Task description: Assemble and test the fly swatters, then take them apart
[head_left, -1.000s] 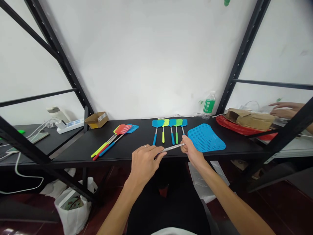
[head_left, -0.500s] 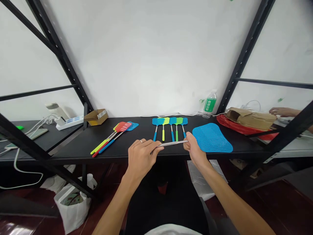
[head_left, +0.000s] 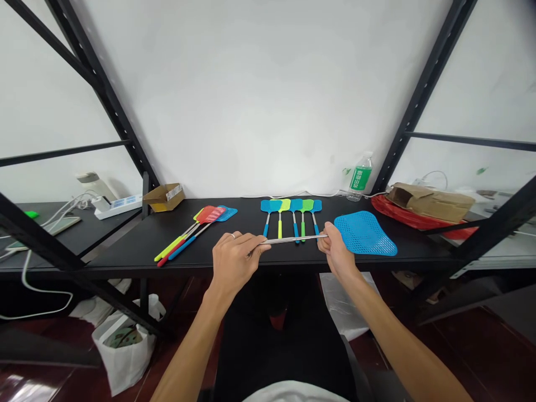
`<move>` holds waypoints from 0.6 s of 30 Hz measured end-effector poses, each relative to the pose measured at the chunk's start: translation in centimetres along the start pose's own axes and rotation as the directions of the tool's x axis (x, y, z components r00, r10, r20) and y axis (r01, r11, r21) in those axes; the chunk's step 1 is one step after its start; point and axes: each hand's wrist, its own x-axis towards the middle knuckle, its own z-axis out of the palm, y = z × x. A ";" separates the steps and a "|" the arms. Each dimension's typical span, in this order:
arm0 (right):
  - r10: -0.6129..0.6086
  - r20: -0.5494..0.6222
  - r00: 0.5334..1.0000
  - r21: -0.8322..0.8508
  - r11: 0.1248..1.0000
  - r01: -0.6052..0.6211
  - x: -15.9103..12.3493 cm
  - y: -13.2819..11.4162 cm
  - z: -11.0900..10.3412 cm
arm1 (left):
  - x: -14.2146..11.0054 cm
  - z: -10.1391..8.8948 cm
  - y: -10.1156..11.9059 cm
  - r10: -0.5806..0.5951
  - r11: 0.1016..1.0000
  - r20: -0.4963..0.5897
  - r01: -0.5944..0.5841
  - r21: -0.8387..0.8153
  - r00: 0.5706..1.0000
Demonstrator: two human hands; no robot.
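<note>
- Over the near part of the tabletop (head_left: 247,220), at the centre of the clock, the slim metal rod (head_left: 293,240) of a large blue fly swatter (head_left: 365,233) spans the gap between the person's two hands, nearly level.
- At 9 o'clock from the rod, the left hand (head_left: 234,261), a ring on one finger, pinches its end with thumb and fingers; what lies under the palm is hidden.
- At 3 o'clock, the right hand (head_left: 338,251) has its fingers curled tightly round the other end.
- Just past the right hand, also at 3 o'clock, is the swatter's perforated head; I cannot tell whether it touches the tabletop.
- At 12 o'clock, a row of five smaller swatters (head_left: 295,205) lies with heads pointing away: blue, yellow, blue, green, blue.
- At 9 o'clock, well apart from the left hand, a fanned swatter pile (head_left: 209,215) shows yellow, red and blue handles, its overlapping heads toward 2 o'clock.
- Between 9 and 10 o'clock sits a cardboard box (head_left: 162,199).
- Between 1 and 2 o'clock, a green-labelled bottle (head_left: 359,177) stands upright near the wall (head_left: 251,111).
</note>
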 end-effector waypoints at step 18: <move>0.070 -0.188 0.980 0.205 0.978 -0.030 0.4 -1.9 -1.0 | 0.0 -0.7 4.4 -0.110 0.875 0.047 0.120 -0.470 0.993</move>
